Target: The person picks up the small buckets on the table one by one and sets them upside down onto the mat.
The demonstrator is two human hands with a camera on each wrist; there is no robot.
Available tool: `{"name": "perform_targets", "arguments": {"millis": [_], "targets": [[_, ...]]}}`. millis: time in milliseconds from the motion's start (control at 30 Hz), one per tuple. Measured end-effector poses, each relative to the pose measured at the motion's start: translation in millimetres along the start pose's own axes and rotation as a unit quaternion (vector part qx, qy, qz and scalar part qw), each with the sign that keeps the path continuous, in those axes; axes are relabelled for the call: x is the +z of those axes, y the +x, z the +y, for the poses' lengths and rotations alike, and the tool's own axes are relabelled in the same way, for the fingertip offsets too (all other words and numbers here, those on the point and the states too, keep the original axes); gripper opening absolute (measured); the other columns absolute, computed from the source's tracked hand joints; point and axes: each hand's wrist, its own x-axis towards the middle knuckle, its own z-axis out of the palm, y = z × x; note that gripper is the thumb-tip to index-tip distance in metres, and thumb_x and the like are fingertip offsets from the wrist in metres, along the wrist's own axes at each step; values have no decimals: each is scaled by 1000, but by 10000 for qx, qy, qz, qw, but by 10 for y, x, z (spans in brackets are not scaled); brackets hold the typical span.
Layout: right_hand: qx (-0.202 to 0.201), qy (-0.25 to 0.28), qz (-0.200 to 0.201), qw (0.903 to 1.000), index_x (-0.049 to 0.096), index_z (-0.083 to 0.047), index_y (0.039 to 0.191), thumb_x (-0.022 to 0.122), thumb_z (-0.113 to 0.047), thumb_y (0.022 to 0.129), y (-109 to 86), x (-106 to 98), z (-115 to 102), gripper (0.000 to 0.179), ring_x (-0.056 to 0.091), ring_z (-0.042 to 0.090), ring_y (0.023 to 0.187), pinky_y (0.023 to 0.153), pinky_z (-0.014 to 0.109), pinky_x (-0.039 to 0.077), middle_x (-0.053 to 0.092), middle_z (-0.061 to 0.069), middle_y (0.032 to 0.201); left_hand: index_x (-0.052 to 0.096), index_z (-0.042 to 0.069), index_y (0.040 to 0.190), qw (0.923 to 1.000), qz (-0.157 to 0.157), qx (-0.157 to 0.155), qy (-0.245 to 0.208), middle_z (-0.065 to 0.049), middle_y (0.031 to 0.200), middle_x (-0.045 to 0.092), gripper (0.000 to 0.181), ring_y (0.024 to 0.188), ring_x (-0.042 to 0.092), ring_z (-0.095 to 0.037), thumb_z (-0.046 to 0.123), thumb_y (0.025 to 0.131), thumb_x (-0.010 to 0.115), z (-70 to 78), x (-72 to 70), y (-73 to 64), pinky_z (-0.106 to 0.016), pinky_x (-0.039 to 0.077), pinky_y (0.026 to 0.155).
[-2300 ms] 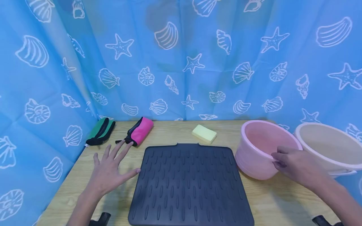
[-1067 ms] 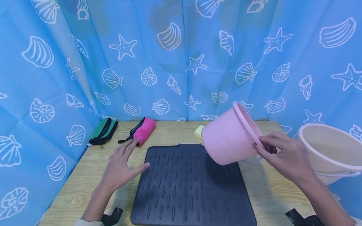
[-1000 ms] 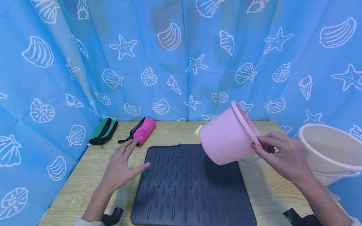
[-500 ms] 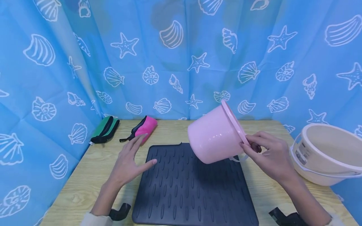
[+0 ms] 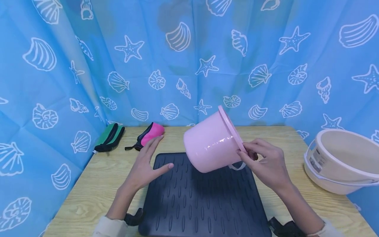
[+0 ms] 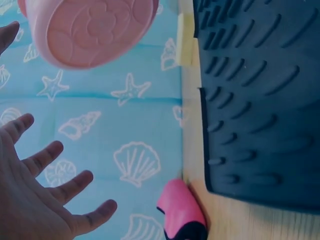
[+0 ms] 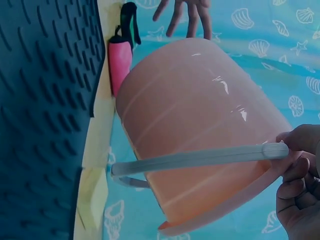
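A pink bucket [image 5: 208,141] hangs tilted above the dark ribbed mat [image 5: 189,210], its base toward the left and its mouth toward the right. The right hand [image 5: 266,163] pinches the bucket's rim between thumb and fingers. In the right wrist view a pale handle [image 7: 200,161] hangs loose across the bucket. The left hand [image 5: 145,168] is spread in the air over the mat's left edge, apart from the bucket's base. From the left wrist, the left hand's fingers [image 6: 75,187] look straight and hold nothing, and the bucket's base [image 6: 100,30] faces that camera.
A cream bucket [image 5: 322,161] stands at the table's right edge. At the back left lie a pink and black pouch [image 5: 154,132] and a green and black pouch [image 5: 110,136]. A yellow sponge [image 7: 92,197] sits behind the mat. A blue shell-print curtain [image 5: 189,65] encloses the table.
The right hand gripped the pink bucket's rim beside the cream bucket, lifted it, tilted it and carried it left over the mat. The left hand moved right, toward the bucket.
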Motion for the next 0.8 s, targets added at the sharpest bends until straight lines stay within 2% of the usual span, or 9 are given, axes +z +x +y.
{"name": "perform_targets", "arguments": {"millis": [200, 300, 433, 533, 667, 800], "targets": [[-2, 131, 183, 9997, 79, -4, 94, 83, 8, 73, 7, 182, -37, 24, 49, 9, 64, 55, 18, 38, 59, -6, 76, 22, 38, 159, 9991, -76, 27, -422, 0, 164, 19, 95, 149, 19, -33, 58, 81, 73, 27, 40, 70, -76, 27, 102], [-42, 278, 238, 9993, 78, -1, 91, 82, 12, 71, 51, 244, -145, 24, 48, 12, 62, 54, 19, 39, 59, -2, 75, 21, 37, 159, 9983, -78, -12, -569, 2, 165, 16, 97, 150, 17, -32, 58, 81, 74, 24, 53, 103, -76, 26, 102], [-15, 438, 193, 9989, 77, 3, 91, 81, 16, 70, 83, 358, -205, 25, 49, 14, 61, 54, 19, 41, 59, 2, 74, 18, 43, 158, 9977, -55, -51, -680, 6, 165, 14, 97, 150, 15, -30, 58, 81, 74, -6, 56, 138, -75, 25, 103], [41, 537, 160, 9984, 78, 1, 95, 82, 14, 71, 57, 472, -143, 27, 49, 13, 62, 54, 18, 41, 60, 0, 77, 17, 47, 157, 9970, -25, -77, -774, 7, 165, 14, 96, 151, 15, -29, 57, 81, 74, -23, 62, 145, -75, 26, 103], [148, 648, 121, 9977, 79, -4, 98, 83, 8, 74, 43, 569, -142, 27, 49, 12, 63, 53, 19, 41, 61, -3, 79, 19, 46, 157, 9926, -40, -126, -1210, 8, 164, 17, 93, 149, 20, -28, 53, 82, 75, -32, 93, 153, -72, 29, 104], [292, 699, 61, 9971, 79, -7, 101, 83, 3, 78, 46, 622, -165, 25, 50, 11, 64, 54, 20, 43, 62, -6, 81, 18, 49, 155, 9849, -83, -212, -1719, 10, 163, 20, 94, 145, 26, -28, 49, 82, 76, -34, 130, 174, -69, 32, 104]]}}
